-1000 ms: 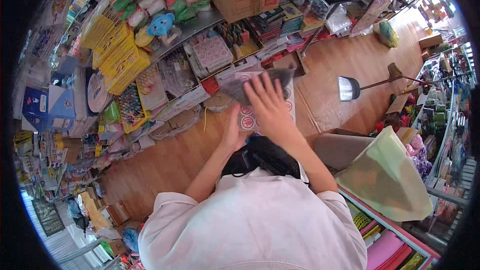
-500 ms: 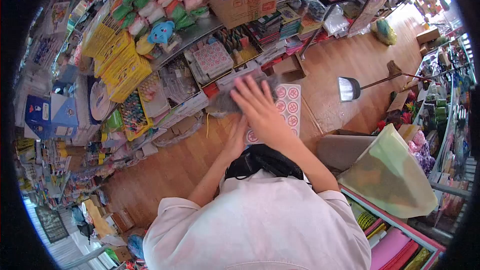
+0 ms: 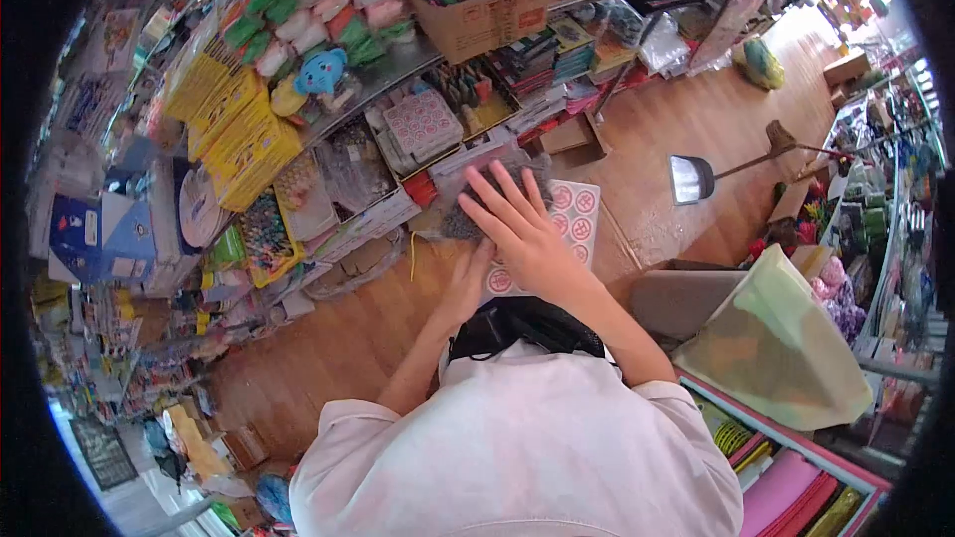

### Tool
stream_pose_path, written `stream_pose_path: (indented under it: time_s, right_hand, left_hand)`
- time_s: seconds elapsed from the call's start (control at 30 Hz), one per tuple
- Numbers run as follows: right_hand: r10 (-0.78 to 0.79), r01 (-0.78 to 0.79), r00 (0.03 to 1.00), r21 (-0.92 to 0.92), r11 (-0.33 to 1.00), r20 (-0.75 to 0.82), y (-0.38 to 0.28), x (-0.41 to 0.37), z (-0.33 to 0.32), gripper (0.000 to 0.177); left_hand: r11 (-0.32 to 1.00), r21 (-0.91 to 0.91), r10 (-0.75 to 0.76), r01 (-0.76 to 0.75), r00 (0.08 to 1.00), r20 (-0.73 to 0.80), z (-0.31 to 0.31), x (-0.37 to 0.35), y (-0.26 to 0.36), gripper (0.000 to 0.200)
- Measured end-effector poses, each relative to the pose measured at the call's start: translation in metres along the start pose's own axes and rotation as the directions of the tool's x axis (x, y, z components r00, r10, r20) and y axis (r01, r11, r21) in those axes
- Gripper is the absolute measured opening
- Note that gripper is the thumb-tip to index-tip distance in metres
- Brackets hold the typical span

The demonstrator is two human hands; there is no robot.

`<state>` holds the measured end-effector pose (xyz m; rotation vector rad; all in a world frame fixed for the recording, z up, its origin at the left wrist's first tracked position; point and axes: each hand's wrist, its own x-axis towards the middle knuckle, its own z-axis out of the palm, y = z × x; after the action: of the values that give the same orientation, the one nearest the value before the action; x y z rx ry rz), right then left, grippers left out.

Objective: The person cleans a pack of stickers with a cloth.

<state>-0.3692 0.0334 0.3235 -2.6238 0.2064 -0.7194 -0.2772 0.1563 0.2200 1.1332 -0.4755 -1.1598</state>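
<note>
In front of my body is a flat pack of round white pieces with red characters, like Chinese chess pieces [image 3: 579, 227]. My right hand [image 3: 532, 244] lies across the pack with its fingers spread flat on a grey fuzzy cloth [image 3: 460, 226], pressing it against the pack's upper left part. At the lower left edge, my left hand [image 3: 468, 283] grips the pack; some of its fingers are hidden behind it. A black bag [image 3: 527, 326] sits at my waist, just below the pack.
Shelves ahead hold a similar boxed set [image 3: 423, 124], a cardboard box [image 3: 482, 18] of colourful packets and yellow boxes [image 3: 244, 144]. A long-handled dustpan [image 3: 691, 179] lies on the wooden floor [image 3: 338, 348]. To my right stands a pale green wrapped sheet [image 3: 781, 348].
The pack has shifted slightly down toward my body. My right hand and the cloth have moved a little with it, and the cloth is less blurred. My left hand still grips the edge.
</note>
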Motion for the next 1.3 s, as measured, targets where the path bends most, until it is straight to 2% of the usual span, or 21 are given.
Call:
stream_pose_path:
  time_s: [0.07, 0.17, 0.23, 0.3, 0.33, 0.37, 0.4, 0.5, 0.6, 0.63, 0.67, 0.73, 0.8, 0.87, 0.9, 0.97, 1.07, 1.13, 1.17, 1.27, 1.3]
  right_hand:
    - [-0.028, 0.028, 1.000, 0.044, 0.999, 0.013, 0.003, -0.004, -0.005, 0.056]
    - [0.147, -0.149, 0.988, -0.064, 0.987, -0.047, 0.020, -0.025, -0.016, 0.058]
    - [0.162, -0.166, 0.984, -0.047, 0.985, -0.069, 0.024, -0.032, -0.024, 0.058]
    - [0.160, -0.174, 0.980, -0.119, 0.978, -0.117, 0.023, -0.030, -0.023, 0.055]
    - [0.160, -0.174, 0.980, -0.113, 0.978, -0.119, 0.021, -0.026, -0.021, 0.055]
    - [0.137, -0.147, 0.988, -0.155, 0.977, -0.073, 0.018, -0.021, -0.021, 0.055]
    - [0.118, -0.121, 0.993, -0.197, 0.973, -0.028, 0.015, -0.018, -0.020, 0.055]
    - [0.017, -0.013, 0.999, -0.139, 0.990, 0.028, 0.002, -0.007, -0.006, 0.057]
    - [-0.057, 0.058, 0.998, -0.043, 0.997, 0.027, -0.016, -0.003, 0.003, 0.056]
    - [-0.081, 0.081, 0.996, -0.018, 0.997, 0.029, -0.020, -0.004, 0.004, 0.054]
    - [-0.080, 0.080, 0.996, -0.017, 0.997, 0.029, -0.022, -0.007, 0.004, 0.054]
    - [-0.127, 0.128, 0.985, 0.002, 0.992, 0.120, -0.024, -0.016, 0.001, 0.053]
    - [-0.126, 0.126, 0.984, 0.006, 0.992, 0.129, -0.015, -0.028, -0.007, 0.053]
    - [0.008, -0.002, 0.997, -0.072, 0.997, 0.073, 0.001, -0.037, -0.013, 0.054]
    - [-0.011, 0.017, 0.997, -0.066, 0.998, 0.079, 0.006, -0.036, -0.015, 0.054]
    - [0.143, -0.145, 0.989, -0.098, 0.985, -0.026, 0.015, -0.024, -0.019, 0.055]
    - [0.089, -0.096, 0.995, -0.176, 0.980, -0.051, 0.012, -0.001, -0.001, 0.057]
    - [0.052, -0.056, 0.998, -0.139, 0.989, -0.034, -0.005, -0.001, 0.009, 0.057]
    - [-0.007, 0.010, 1.000, -0.093, 0.996, 0.029, -0.014, -0.005, 0.012, 0.057]
    - [-0.113, 0.119, 0.991, -0.090, 0.989, 0.070, -0.022, -0.028, 0.013, 0.056]
    - [-0.081, 0.086, 0.992, -0.056, 0.995, 0.094, -0.018, -0.036, 0.008, 0.056]
  left_hand:
    - [1.000, 0.010, -0.001, 0.001, 1.000, -0.005, 0.001, -0.003, 0.014, 0.053]
    - [0.999, -0.017, 0.034, -0.034, 0.999, -0.017, 0.001, -0.004, 0.027, 0.048]
    - [0.997, -0.045, 0.059, -0.059, 0.998, -0.016, -0.005, -0.001, 0.019, 0.047]
    - [0.889, 0.385, 0.255, -0.246, 0.967, 0.030, -0.017, 0.007, -0.009, 0.047]
    - [0.888, 0.390, 0.254, -0.245, 0.967, 0.028, -0.008, 0.005, -0.001, 0.047]
    - [0.992, -0.043, 0.120, -0.118, 0.992, 0.033, 0.009, 0.002, 0.017, 0.047]
    - [0.886, -0.461, -0.002, 0.048, 0.995, 0.100, 0.020, 0.002, 0.027, 0.047]
    - [0.801, -0.598, -0.012, 0.024, 1.000, 0.025, 0.028, 0.007, 0.028, 0.049]
    - [0.701, -0.713, 0.100, -0.022, 0.993, 0.068, 0.018, 0.008, 0.021, 0.050]
    - [0.671, -0.741, 0.060, 0.004, 0.996, 0.059, 0.009, 0.009, 0.018, 0.050]
    - [0.672, -0.741, 0.058, 0.004, 0.997, 0.059, 0.002, 0.007, 0.014, 0.050]
    - [0.704, -0.708, 0.234, -0.052, 0.959, 0.162, -0.009, 0.000, 0.009, 0.050]
    - [0.719, -0.692, 0.279, -0.064, 0.938, 0.204, -0.011, 0.008, 0.017, 0.047]
    - [0.746, -0.664, 0.081, 0.058, 0.981, 0.177, 0.005, 0.007, 0.040, 0.050]
    - [0.813, -0.581, 0.059, -0.030, 0.998, 0.031, 0.020, 0.006, 0.049, 0.053]
    - [0.847, -0.532, 0.017, 0.007, 0.999, 0.040, 0.027, 0.005, 0.047, 0.054]
    - [0.858, -0.505, -0.080, 0.099, 0.995, 0.059, 0.029, 0.001, 0.037, 0.052]
    - [0.869, -0.479, -0.158, 0.122, 0.987, -0.036, 0.027, -0.003, 0.037, 0.048]
    - [0.735, -0.676, -0.040, 0.056, 0.998, 0.040, 0.019, 0.000, 0.029, 0.047]
    - [0.725, -0.689, -0.011, -0.020, 0.999, -0.041, -0.004, 0.003, 0.017, 0.051]
    - [0.673, -0.737, 0.097, 0.065, 0.980, 0.175, -0.014, 0.009, 0.022, 0.050]
